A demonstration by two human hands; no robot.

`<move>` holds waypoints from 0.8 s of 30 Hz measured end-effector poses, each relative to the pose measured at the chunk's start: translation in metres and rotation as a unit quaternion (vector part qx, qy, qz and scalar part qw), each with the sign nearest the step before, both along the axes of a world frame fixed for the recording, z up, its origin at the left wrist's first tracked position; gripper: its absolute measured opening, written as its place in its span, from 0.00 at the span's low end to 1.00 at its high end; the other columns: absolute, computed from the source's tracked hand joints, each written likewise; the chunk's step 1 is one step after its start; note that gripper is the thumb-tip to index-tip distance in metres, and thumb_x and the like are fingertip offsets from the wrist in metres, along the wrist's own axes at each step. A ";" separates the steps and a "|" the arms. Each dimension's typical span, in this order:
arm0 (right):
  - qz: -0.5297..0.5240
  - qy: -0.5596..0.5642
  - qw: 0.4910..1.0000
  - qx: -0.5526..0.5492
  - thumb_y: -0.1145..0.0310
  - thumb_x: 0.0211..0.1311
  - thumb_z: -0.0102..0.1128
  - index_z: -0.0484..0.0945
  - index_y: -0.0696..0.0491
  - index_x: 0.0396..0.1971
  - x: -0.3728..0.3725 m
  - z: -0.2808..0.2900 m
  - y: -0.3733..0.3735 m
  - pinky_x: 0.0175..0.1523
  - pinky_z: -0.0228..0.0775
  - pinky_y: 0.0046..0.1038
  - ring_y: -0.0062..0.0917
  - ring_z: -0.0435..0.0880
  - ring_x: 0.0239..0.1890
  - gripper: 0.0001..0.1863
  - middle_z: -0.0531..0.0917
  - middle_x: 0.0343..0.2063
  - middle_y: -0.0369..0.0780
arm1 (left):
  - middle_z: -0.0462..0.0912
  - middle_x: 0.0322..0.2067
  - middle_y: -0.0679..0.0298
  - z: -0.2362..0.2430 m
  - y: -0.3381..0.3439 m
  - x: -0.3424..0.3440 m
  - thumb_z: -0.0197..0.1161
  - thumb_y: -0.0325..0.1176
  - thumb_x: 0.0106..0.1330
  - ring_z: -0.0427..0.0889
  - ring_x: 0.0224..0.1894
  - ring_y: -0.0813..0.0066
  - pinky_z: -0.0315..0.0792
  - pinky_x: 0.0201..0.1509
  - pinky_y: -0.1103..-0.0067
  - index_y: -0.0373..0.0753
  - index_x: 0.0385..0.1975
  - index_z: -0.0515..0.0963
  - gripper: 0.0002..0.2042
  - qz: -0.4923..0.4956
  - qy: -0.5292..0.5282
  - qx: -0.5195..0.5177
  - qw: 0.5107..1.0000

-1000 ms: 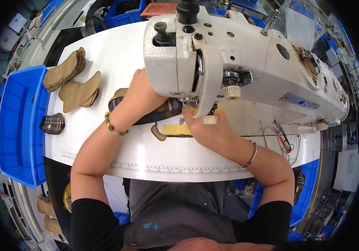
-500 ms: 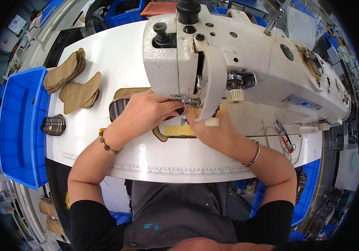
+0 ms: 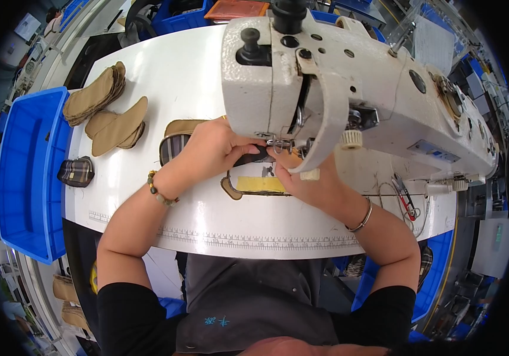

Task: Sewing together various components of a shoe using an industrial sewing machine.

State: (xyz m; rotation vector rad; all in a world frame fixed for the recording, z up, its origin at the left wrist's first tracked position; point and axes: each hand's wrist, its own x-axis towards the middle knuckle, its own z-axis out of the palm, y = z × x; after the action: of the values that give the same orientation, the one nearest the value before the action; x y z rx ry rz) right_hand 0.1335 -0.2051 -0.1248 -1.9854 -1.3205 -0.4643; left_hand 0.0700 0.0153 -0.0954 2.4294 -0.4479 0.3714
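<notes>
A plaid and tan fabric piece (image 3: 172, 147), shaped like a slipper, lies beneath the needle end of a white sewing machine (image 3: 248, 89). Its dark edge (image 3: 249, 156) runs to the presser foot (image 3: 280, 144). My left hand (image 3: 210, 148) pinches that edge between thumb and fingers, left of the foot. Close against the foot's right side, my right hand (image 3: 310, 181) has its fingertips on the piece, partly hidden by the machine's guard. A curved tan end (image 3: 230, 188) of fabric shows below my hands, beside a yellow strip (image 3: 260, 184) on the table.
Stacked tan sole-shaped pieces (image 3: 94, 95) and more tan pieces (image 3: 121, 127) lie at the left. Near them are a folded plaid piece (image 3: 76, 171) and a blue bin (image 3: 32, 178). Red-handled snips (image 3: 405, 199) rest at the right. A printed ruler (image 3: 254, 242) follows the front edge.
The machine appears slightly farther right in the view. My left thumb and fingers now show more of the dark edge between my hands. Both hands stay by the presser foot.
</notes>
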 end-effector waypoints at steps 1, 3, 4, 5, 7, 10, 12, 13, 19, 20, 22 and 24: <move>0.000 0.000 1.000 0.001 0.70 0.54 0.63 0.82 0.54 0.23 -0.002 0.002 -0.001 0.24 0.72 0.37 0.38 0.81 0.19 0.04 0.81 0.16 0.43 | 0.85 0.33 0.58 0.000 0.000 0.000 0.70 0.30 0.57 0.84 0.35 0.59 0.77 0.39 0.71 0.43 0.37 0.87 0.08 0.006 0.016 -0.021 1.000; -0.013 0.027 0.997 -0.065 0.76 0.46 0.68 0.84 0.48 0.34 -0.006 0.005 -0.004 0.32 0.75 0.33 0.32 0.84 0.26 0.12 0.83 0.25 0.37 | 0.85 0.33 0.58 -0.001 0.001 0.002 0.70 0.30 0.57 0.84 0.35 0.59 0.77 0.39 0.72 0.43 0.37 0.87 0.08 -0.003 0.018 -0.038 0.999; -0.014 0.027 0.997 -0.065 0.76 0.46 0.68 0.84 0.48 0.34 -0.006 0.004 -0.005 0.32 0.75 0.33 0.32 0.84 0.26 0.12 0.83 0.25 0.37 | 0.86 0.33 0.58 -0.001 0.001 0.003 0.70 0.29 0.57 0.84 0.35 0.59 0.76 0.39 0.72 0.43 0.37 0.87 0.08 -0.011 0.021 -0.056 0.998; -0.016 0.026 0.997 -0.070 0.76 0.46 0.67 0.84 0.48 0.35 -0.006 0.001 -0.005 0.32 0.75 0.34 0.32 0.84 0.26 0.13 0.83 0.24 0.37 | 0.86 0.33 0.58 0.000 0.002 0.003 0.70 0.29 0.57 0.84 0.35 0.59 0.76 0.39 0.72 0.43 0.37 0.87 0.08 -0.012 0.021 -0.056 0.998; -0.019 0.024 0.997 -0.074 0.76 0.46 0.67 0.84 0.48 0.35 -0.006 0.001 -0.003 0.32 0.75 0.34 0.32 0.84 0.25 0.13 0.83 0.24 0.38 | 0.86 0.33 0.57 0.001 0.002 0.004 0.69 0.29 0.58 0.84 0.34 0.59 0.77 0.39 0.72 0.42 0.37 0.87 0.08 -0.008 0.046 -0.066 0.997; -0.004 0.022 1.000 0.007 0.70 0.54 0.64 0.84 0.52 0.25 -0.006 0.006 0.002 0.21 0.70 0.36 0.37 0.81 0.18 0.03 0.81 0.16 0.41 | 0.87 0.31 0.57 0.003 0.000 0.004 0.69 0.29 0.58 0.85 0.33 0.59 0.77 0.38 0.73 0.41 0.36 0.87 0.07 0.007 0.089 -0.101 0.991; 0.004 -0.014 1.000 -0.008 0.70 0.54 0.64 0.85 0.50 0.29 -0.005 0.007 0.001 0.21 0.70 0.36 0.35 0.81 0.18 0.03 0.82 0.17 0.40 | 0.87 0.31 0.57 0.006 -0.001 0.004 0.69 0.29 0.58 0.85 0.33 0.60 0.77 0.37 0.73 0.41 0.36 0.87 0.07 0.011 0.105 -0.104 0.989; 0.004 -0.014 1.000 -0.008 0.70 0.54 0.64 0.85 0.50 0.29 -0.005 0.007 0.001 0.21 0.70 0.36 0.35 0.81 0.18 0.03 0.82 0.17 0.40 | 0.87 0.31 0.58 0.008 -0.001 0.004 0.70 0.29 0.58 0.85 0.33 0.60 0.77 0.37 0.73 0.41 0.36 0.87 0.07 0.015 0.120 -0.106 0.987; -0.001 -0.015 0.998 -0.054 0.72 0.53 0.64 0.85 0.45 0.38 -0.009 -0.007 0.000 0.23 0.72 0.36 0.35 0.82 0.20 0.11 0.82 0.20 0.39 | 0.87 0.30 0.59 0.002 -0.004 0.004 0.71 0.30 0.57 0.85 0.33 0.61 0.77 0.38 0.73 0.42 0.35 0.87 0.07 0.013 0.077 -0.088 0.993; -0.002 0.005 0.998 -0.062 0.72 0.53 0.63 0.84 0.49 0.41 -0.012 -0.009 0.002 0.24 0.72 0.34 0.34 0.82 0.20 0.13 0.82 0.19 0.38 | 0.87 0.30 0.59 0.001 -0.004 0.003 0.71 0.30 0.57 0.85 0.33 0.61 0.77 0.38 0.73 0.42 0.35 0.87 0.07 0.012 0.078 -0.088 0.993; -0.002 0.023 0.997 -0.068 0.73 0.54 0.62 0.83 0.52 0.43 -0.014 -0.006 0.001 0.24 0.72 0.33 0.34 0.82 0.20 0.15 0.81 0.18 0.37 | 0.86 0.31 0.61 0.002 -0.004 0.000 0.72 0.32 0.54 0.84 0.34 0.62 0.76 0.38 0.74 0.44 0.34 0.88 0.08 0.033 0.054 -0.020 0.998; -0.022 -0.564 0.774 -0.287 0.73 0.52 0.59 0.82 0.57 0.45 -0.014 0.007 -0.007 0.32 0.74 0.30 0.24 0.84 0.29 0.18 0.82 0.25 0.34 | 0.86 0.33 0.62 0.010 -0.006 -0.003 0.73 0.33 0.52 0.84 0.35 0.63 0.76 0.38 0.73 0.45 0.33 0.88 0.09 0.029 0.025 0.041 0.998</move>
State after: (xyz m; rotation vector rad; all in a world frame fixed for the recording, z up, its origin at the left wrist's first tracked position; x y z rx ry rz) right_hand 0.1200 -0.2124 -0.1182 -2.2548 -2.3404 -1.6161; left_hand 0.0666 0.0090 -0.0857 2.5289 -0.3779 0.3221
